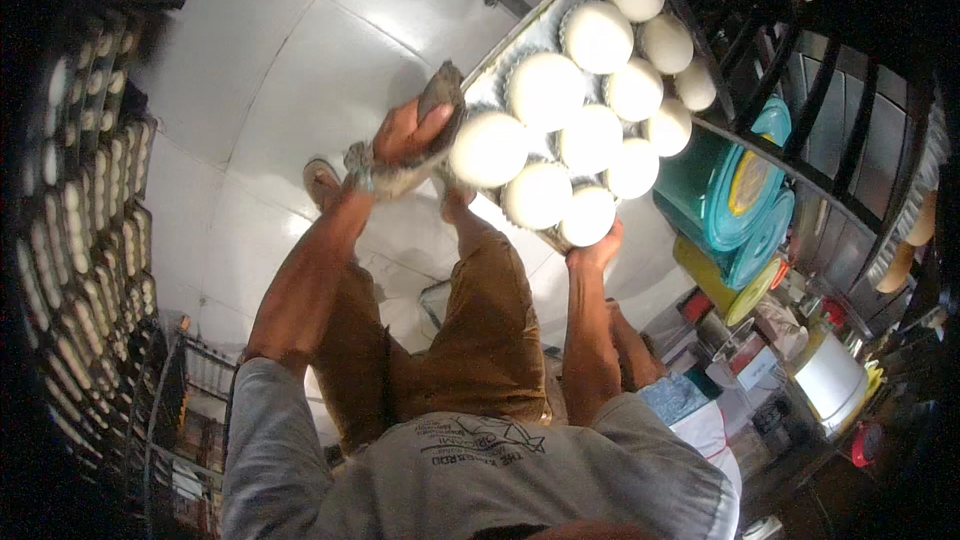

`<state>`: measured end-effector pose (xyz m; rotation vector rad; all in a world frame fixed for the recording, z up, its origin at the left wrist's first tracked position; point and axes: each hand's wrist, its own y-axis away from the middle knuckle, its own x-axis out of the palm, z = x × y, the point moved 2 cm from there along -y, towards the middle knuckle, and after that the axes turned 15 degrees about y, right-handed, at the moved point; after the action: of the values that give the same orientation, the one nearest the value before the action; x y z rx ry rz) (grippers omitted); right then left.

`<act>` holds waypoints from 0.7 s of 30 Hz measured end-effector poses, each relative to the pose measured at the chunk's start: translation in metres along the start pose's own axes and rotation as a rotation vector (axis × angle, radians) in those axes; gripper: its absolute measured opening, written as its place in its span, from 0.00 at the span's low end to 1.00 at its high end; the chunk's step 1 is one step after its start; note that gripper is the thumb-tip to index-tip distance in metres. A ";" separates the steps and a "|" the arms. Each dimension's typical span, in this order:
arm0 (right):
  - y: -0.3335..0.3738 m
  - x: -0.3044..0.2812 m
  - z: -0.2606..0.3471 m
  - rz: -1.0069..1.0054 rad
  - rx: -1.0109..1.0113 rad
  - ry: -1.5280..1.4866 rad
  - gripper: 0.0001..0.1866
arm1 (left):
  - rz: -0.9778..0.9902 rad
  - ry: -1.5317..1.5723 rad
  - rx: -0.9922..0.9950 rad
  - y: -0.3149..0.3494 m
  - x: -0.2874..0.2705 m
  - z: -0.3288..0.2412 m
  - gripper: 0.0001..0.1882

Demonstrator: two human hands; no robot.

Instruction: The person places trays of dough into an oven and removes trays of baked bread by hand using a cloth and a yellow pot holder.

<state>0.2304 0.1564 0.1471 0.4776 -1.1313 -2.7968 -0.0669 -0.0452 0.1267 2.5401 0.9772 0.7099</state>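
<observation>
- Tray of pale dough rounds: a long metal baking tray [520, 40] loaded with white, domed dough rounds [545, 90] in fluted paper cups is held up in front of the person, tilted, its far end reaching into a dark metal rack [760, 70] at upper right.
- Far left: a tall dark rack of loaded trays [90, 220] runs down the edge, rows of small pale pieces on each level.
- Left hand [410, 135]: its grip is closed on a grey folded cloth [435, 110], which is pressed against the tray's near left edge beside the nearest dough round.
- Below and between the arms: brown trousers [480, 340] and a sandalled foot [322, 180] over a white tiled floor [300, 40].
- Right hand [597, 248]: it is under the tray's near right corner, fingers curled up at the edge below the lowest dough round; the grip looks closed on the tray, bare, with no cloth.
- Right of the tray: stacked teal plastic tubs and lids [740, 200] with a yellow one beneath, standing under the dark rack.
- Lower right: a cluttered desk [760, 360] with a white round container [830, 380] and small red-capped items.
</observation>
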 end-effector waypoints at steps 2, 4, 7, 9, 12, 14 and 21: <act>0.034 -0.010 -0.020 -0.042 -0.003 0.045 0.23 | -0.027 -0.071 0.001 0.031 -0.015 0.013 0.24; 0.057 -0.028 -0.050 -0.013 -0.046 0.101 0.22 | 0.010 -0.587 0.839 0.074 -0.035 0.036 0.23; 0.096 -0.051 -0.075 0.003 -0.036 0.157 0.20 | -0.075 -0.762 0.455 0.136 -0.066 0.079 0.22; 0.132 -0.047 -0.075 0.052 -0.033 0.140 0.20 | -0.123 -0.646 0.306 0.175 -0.082 0.079 0.21; 0.192 -0.033 -0.041 0.185 -0.019 0.147 0.21 | -0.030 -0.157 -0.228 0.217 -0.087 -0.021 0.19; 0.220 -0.034 -0.017 0.149 0.051 0.114 0.20 | 0.043 -0.593 0.421 0.259 -0.090 -0.021 0.22; 0.331 -0.006 0.107 0.349 -0.094 0.035 0.15 | -0.327 -0.050 0.193 0.380 -0.062 -0.207 0.15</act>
<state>0.1906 -0.0106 0.4493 0.2863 -0.9635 -2.5145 -0.0209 -0.3332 0.4519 2.4508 1.4609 0.4745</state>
